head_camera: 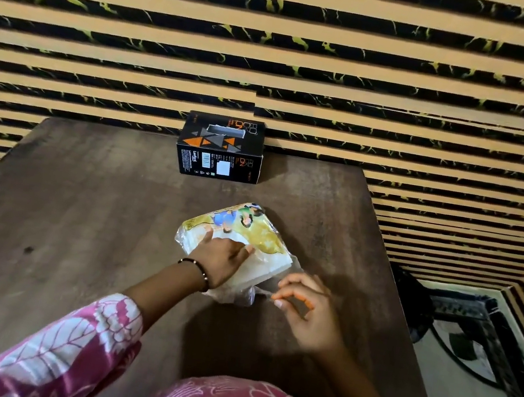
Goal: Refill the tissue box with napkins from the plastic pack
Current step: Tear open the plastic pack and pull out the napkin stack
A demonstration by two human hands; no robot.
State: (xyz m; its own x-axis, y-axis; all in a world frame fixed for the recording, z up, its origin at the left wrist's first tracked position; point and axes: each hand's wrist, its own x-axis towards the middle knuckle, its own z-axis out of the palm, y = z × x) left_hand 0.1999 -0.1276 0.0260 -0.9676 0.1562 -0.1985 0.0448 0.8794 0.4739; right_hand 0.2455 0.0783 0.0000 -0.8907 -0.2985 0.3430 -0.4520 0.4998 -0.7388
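- Left hand [221, 257] flat on plastic pack [238, 246], pressing, not clenched.
- Right hand [306, 309] pinching pack's loose clear end.
- Tissue box [220, 148] well behind, on table [76, 219].

Single head-worn view, looking forward and steeply down, close over the table [79, 202], facing striped wall [411, 84]

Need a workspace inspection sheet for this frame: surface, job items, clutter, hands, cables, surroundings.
Surface: dark wooden table, a small dark spot near its left side.
Job's things: black tissue box at the far edge, top slot showing no tissue; plastic napkin pack mid-table, nearer the person.
Clutter: nothing seen.
Grippers: left hand flat on the pack; right hand pinching the pack's loose plastic end.
Cables: dark cable on the floor, right of the table.
Surroundings: striped black-and-tan wall; patterned rug at right.
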